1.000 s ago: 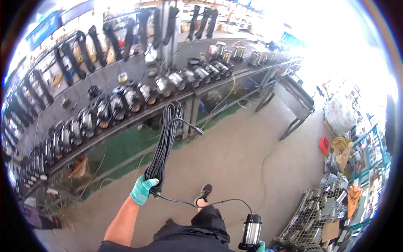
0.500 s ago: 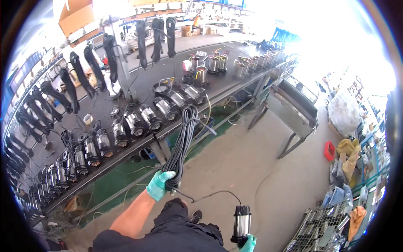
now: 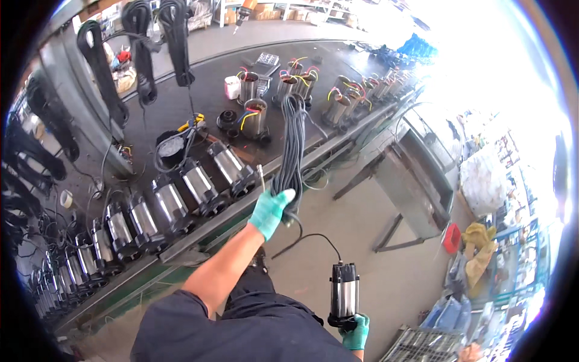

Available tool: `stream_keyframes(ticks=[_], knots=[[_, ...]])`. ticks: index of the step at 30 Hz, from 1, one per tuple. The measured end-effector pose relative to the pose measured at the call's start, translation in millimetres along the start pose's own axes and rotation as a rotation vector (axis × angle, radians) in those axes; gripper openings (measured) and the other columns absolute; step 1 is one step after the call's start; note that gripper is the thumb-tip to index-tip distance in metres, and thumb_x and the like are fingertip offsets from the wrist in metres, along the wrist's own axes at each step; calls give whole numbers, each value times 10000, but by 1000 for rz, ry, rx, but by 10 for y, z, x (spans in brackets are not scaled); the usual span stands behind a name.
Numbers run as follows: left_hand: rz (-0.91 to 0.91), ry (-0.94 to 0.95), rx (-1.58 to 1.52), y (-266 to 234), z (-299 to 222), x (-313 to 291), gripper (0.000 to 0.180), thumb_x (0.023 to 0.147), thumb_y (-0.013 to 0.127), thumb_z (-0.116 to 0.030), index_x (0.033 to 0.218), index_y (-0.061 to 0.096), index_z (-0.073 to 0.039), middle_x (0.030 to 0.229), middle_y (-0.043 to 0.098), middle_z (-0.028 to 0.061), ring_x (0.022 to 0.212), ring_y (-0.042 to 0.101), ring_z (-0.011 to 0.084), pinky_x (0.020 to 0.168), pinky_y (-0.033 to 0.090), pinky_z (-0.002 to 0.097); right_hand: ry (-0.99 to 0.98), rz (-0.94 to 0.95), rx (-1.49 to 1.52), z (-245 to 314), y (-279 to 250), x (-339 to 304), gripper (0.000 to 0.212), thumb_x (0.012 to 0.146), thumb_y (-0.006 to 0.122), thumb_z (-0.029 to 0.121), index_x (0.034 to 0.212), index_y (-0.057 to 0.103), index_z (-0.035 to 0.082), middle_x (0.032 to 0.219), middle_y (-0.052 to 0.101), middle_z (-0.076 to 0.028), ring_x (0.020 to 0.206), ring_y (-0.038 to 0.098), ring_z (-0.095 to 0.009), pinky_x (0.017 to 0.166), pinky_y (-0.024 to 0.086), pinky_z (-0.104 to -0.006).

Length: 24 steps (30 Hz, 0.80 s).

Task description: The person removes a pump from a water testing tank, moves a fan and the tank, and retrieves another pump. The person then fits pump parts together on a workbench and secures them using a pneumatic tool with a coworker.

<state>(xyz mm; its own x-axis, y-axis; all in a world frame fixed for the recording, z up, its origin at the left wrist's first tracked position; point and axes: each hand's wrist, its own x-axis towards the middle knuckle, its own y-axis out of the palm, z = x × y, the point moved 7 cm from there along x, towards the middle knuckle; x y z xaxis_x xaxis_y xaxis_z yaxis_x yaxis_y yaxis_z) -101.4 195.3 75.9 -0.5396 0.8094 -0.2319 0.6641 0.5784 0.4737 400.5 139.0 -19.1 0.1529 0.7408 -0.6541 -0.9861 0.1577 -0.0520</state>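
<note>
My left hand [image 3: 269, 212], in a green glove, is closed round the lower end of a long bundle of black cable [image 3: 291, 151]. The bundle stands upward in front of the workbench edge. From its bottom a single cable loops across to the top of a submersible pump [image 3: 345, 292], a silver cylinder with black ends. My right hand [image 3: 356, 332], gloved alike, grips that pump by its black base, low at the right; some of its fingers are hidden behind the base. The pump is nearly upright, clear of the floor.
Along the front of the dark workbench [image 3: 211, 130] stands a row of similar pumps [image 3: 172, 202]. Open motor housings [image 3: 256, 117] with coloured wires sit farther back. Black cable bundles [image 3: 140, 54] hang at the left. A metal trough on legs [image 3: 410, 187] and a red bin [image 3: 451, 238] are at right.
The view has moved forward along the bench, so the trough and motor housings are nearer. My left hand and cable bundle appear higher and farther right. Both hands keep their hold.
</note>
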Motion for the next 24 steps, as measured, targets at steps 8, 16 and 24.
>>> stream_keyframes(ticks=[8, 16, 24], knots=[[-330, 191, 199, -42, -1115, 2363, 204, 947, 661, -194, 1082, 565, -77, 697, 605, 36, 431, 543, 150, 336, 421, 287, -221, 211, -5, 1826, 1616, 948, 303, 828, 636, 178, 1110, 548, 112, 863, 632, -69, 687, 632, -163, 601, 554, -293], [-617, 483, 1135, -1471, -1043, 4180, 599, 881, 744, -206, 1400, 475, -74, 1143, 637, 148, 904, 651, 263, 762, 555, 366, -424, 707, -359, 3369, 3635, 2151, 296, 798, 654, 133, 1074, 564, 73, 974, 583, -28, 821, 574, -99, 708, 445, -212], [97, 0, 1124, 201, 57, 3360, 431, 1031, 514, -410, 1283, 623, -78, 1262, 641, 198, 1172, 599, 384, 1031, 442, 439, -498, 1163, -766, 4222, 5323, 2897, 274, 803, 707, 38, 1052, 598, 15, 906, 610, -10, 804, 579, -86, 725, 525, -262]])
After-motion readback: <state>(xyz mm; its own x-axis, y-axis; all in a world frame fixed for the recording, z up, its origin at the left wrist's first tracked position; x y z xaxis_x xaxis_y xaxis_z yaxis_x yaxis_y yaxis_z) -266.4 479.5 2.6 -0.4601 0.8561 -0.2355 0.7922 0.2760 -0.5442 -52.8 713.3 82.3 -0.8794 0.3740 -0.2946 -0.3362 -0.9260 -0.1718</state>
